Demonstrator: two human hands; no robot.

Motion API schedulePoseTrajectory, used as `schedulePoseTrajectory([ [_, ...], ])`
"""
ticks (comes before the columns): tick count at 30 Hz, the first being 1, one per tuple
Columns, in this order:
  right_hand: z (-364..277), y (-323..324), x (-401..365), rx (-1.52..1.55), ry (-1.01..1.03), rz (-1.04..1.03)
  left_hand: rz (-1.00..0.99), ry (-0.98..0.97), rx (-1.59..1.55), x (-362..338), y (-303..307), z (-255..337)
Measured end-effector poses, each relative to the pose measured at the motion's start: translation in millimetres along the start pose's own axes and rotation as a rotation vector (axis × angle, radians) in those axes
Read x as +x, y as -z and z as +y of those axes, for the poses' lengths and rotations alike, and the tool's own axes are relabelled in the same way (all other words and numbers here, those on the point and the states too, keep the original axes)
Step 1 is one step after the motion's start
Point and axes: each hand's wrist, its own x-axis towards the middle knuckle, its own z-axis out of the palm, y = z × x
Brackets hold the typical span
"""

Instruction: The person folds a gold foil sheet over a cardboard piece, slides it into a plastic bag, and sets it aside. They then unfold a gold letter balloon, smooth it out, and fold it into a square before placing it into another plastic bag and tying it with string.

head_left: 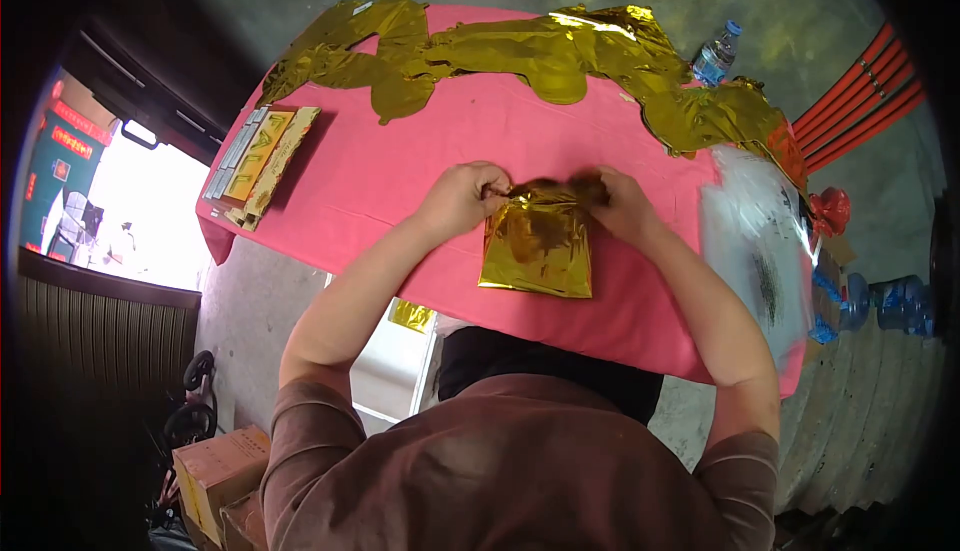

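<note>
A square piece of folded gold foil lies near the front edge of the pink-covered table, in front of my body. My left hand is closed, its thumb and finger pinching the upper left corner of the foil. My right hand is closed at the upper right corner, its fingertips on a dark, motion-blurred fold. Between the two hands the top edge of the foil is bunched. Anything inside the foil is hidden.
Flat gold foil shapes stretch along the table's far edge, beside a water bottle. A cardboard box with small packs sits at left. Clear plastic covers the right side. An open white drawer is below the front edge.
</note>
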Motion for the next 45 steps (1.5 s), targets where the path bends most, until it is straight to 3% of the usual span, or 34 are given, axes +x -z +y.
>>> schedulePoseTrajectory([
  [1,-5.9,-0.2,-4.2,-0.341,0.302,0.02,-0.007,-0.076,0.067,-2.4,2.3,3.1],
  [3,-17.1,-1.6,-14.7,-0.441,0.26,-0.006,-0.019,-0.148,0.13,-5.4,3.4,6.6],
  [5,-21.0,-3.8,-16.9,-0.758,0.492,-0.055,-0.001,-0.401,0.358,-7.1,4.1,6.9],
  [8,-22.3,-5.1,-15.2,-0.873,0.668,-0.084,-0.032,-0.487,0.45,-10.0,7.6,12.2],
  [12,-24.5,-6.6,-15.1,-0.997,0.745,-0.088,-0.108,-0.485,0.445,-13.9,17.1,29.2],
  [14,-25.1,-7.9,-15.4,-1.016,0.753,-0.086,-0.223,-0.414,0.131,-22.9,13.8,36.0],
  [24,-32.7,7.4,-29.7,-1.078,0.768,-0.23,-0.324,-0.399,0.303,-56.9,-5.1,37.8],
  [33,-44.5,27.9,-47.9,-1.004,0.635,-0.351,-0.381,-0.407,0.381,-60.9,-3.3,42.2],
  [35,-49.5,29.3,-44.0,-0.776,0.482,-0.138,-0.449,-0.372,0.437,-64.1,-3.6,44.9],
  [36,-51.3,24.0,-42.1,-0.772,0.48,-0.14,-0.452,-0.369,0.435,-65.0,-3.1,45.9],
  [38,-57.3,7.1,-36.2,-0.382,0.104,0.022,-0.479,-0.369,0.473,-65.5,-1.6,47.1],
  [41,-59.2,-24.2,-31.6,-0.6,0.081,-0.074,-0.489,-0.389,0.478,-63.9,-1.4,43.5],
  [45,-48.5,-45.5,-43.7,-0.663,0.034,-0.222,-0.502,-0.39,0.477,-63.0,-0.7,41.7],
])
